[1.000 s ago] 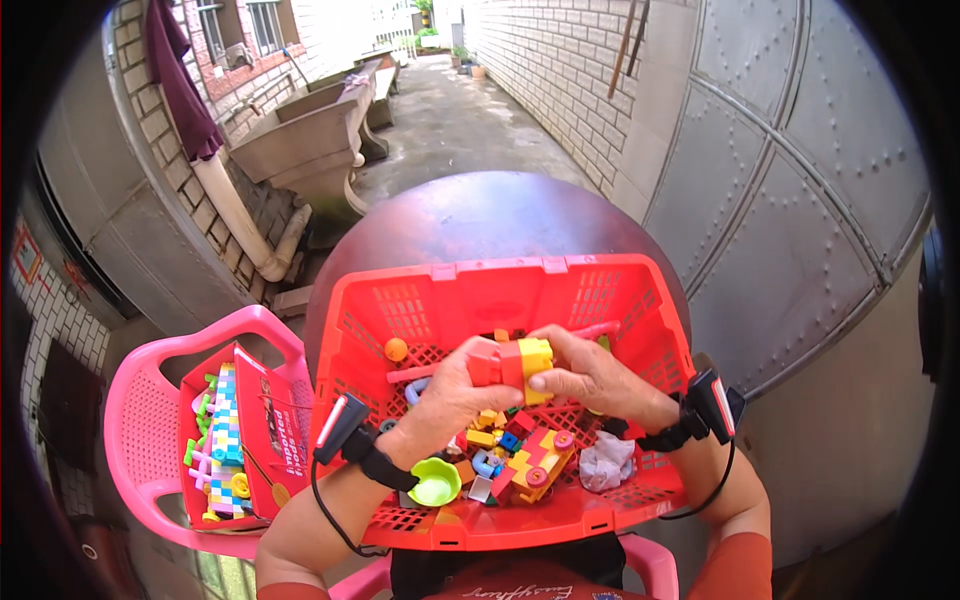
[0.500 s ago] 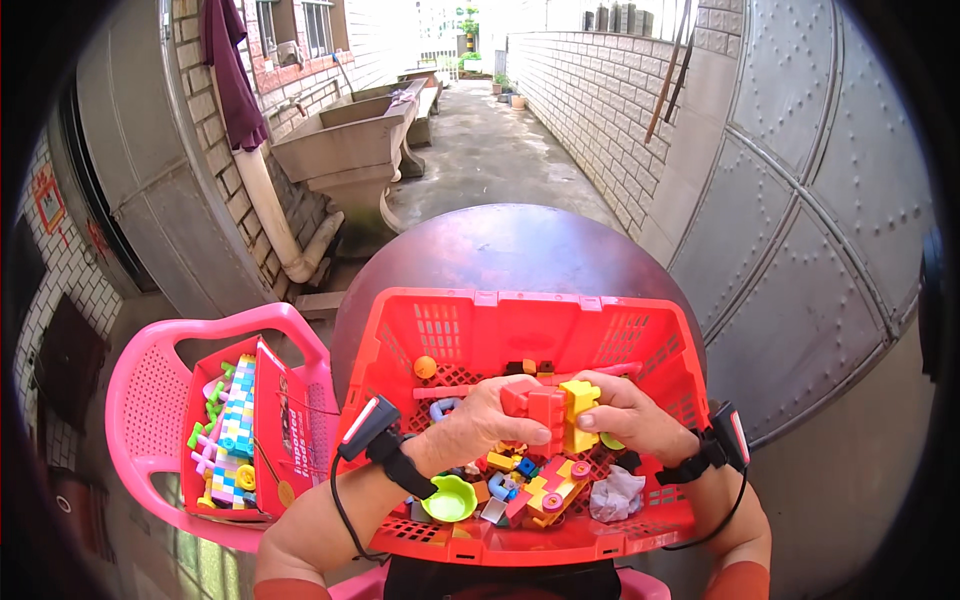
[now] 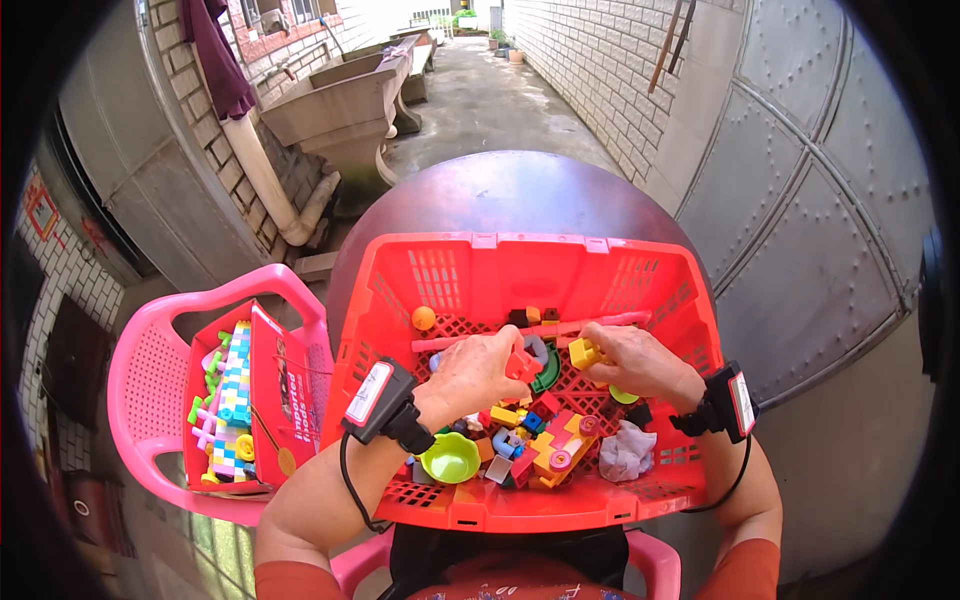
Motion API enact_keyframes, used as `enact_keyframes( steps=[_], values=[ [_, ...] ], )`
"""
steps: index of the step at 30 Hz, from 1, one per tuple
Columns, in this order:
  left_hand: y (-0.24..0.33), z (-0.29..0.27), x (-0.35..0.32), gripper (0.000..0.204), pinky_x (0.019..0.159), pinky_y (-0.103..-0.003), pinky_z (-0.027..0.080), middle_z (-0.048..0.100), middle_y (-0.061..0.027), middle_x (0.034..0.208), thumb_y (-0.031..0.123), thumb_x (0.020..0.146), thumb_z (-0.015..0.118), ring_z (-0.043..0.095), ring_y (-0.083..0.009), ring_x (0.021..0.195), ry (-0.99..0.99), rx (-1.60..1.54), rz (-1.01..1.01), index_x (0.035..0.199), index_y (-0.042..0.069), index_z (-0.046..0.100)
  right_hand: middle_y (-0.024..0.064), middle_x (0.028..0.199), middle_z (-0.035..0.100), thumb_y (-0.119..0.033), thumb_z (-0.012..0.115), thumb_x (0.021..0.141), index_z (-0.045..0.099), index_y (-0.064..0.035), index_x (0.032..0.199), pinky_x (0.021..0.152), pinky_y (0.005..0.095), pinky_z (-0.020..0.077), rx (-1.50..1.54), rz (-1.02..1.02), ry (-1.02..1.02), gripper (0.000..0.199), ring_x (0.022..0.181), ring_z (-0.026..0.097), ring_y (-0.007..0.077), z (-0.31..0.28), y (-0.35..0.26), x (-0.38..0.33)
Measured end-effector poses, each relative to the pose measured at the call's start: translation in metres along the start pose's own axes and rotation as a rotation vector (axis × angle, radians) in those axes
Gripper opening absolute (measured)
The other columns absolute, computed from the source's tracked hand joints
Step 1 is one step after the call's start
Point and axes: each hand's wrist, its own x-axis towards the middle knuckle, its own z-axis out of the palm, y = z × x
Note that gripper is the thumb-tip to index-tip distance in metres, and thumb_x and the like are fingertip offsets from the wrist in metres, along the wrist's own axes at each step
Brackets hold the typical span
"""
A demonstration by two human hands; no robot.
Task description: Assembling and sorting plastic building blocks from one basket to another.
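My left hand [image 3: 472,372] is over the left middle of the red plastic basket [image 3: 520,268], its fingers closed on a red toy block [image 3: 522,365]. My right hand [image 3: 645,362] pinches a yellow toy block [image 3: 583,352] by its right side. A gap lies between the two blocks. Below the hands, loose toy bricks are heaped in the basket. Among them are a yellow-and-red brick build [image 3: 563,450] with round pink parts, a lime-green bowl [image 3: 450,458] and a crumpled pale cloth or bag [image 3: 627,450]. My fingers hide part of each held block.
The basket rests on a round dark table [image 3: 500,190]. On the left, a pink plastic chair [image 3: 145,390] carries a red box [image 3: 285,400] of assembled bricks. An orange ball [image 3: 424,318] and a long pink strip [image 3: 600,322] lie in the basket. A metal door [image 3: 800,240] stands at right.
The red and yellow blocks, together before, are now apart, one in each hand. My hands have spread and lowered toward the bricks. The view has tilted down.
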Motion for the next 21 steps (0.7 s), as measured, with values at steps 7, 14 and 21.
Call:
enact_keyframes(
  steps=[7, 14, 21],
  values=[
    [0.007, -0.005, -0.004, 0.057, 0.078, -0.044, 0.048, 0.065, -0.0191, 0.089, 0.032, 0.069, 0.076, 0.064, -0.0353, 0.091, -0.078, 0.354, -0.138, 0.114, 0.004, 0.053, 0.0132, 0.098, 0.06, -0.023, 0.071, 0.074, 0.053, -0.0077, 0.111, 0.08, 0.0429, 0.0494, -0.403, 0.104, -0.11, 0.044, 0.097, 0.06, 0.0332, 0.02, 0.001, -0.009],
    [-0.007, -0.009, 0.0, 0.056, 0.077, -0.045, 0.049, 0.066, -0.0208, 0.087, 0.03, 0.069, 0.075, 0.065, -0.0365, 0.087, 0.038, 0.335, -0.085, 0.113, 0.004, 0.053, 0.0081, 0.103, 0.054, -0.024, 0.066, 0.08, 0.054, -0.0115, 0.116, 0.079, 0.04, 0.0462, -0.31, -0.453, -0.487, 0.039, 0.097, 0.056, 0.0264, 0.065, -0.024, -0.023],
    [0.002, -0.007, -0.001, 0.061, 0.078, -0.045, 0.05, 0.066, -0.0216, 0.089, 0.039, 0.072, 0.076, 0.065, -0.0365, 0.09, 0.003, 0.365, -0.151, 0.115, 0.003, 0.05, 0.011, 0.105, 0.053, -0.026, 0.068, 0.078, 0.056, -0.0088, 0.115, 0.08, 0.0426, 0.0467, -0.316, -0.467, -0.492, 0.042, 0.098, 0.056, 0.0287, 0.07, -0.016, -0.014]
  ],
)
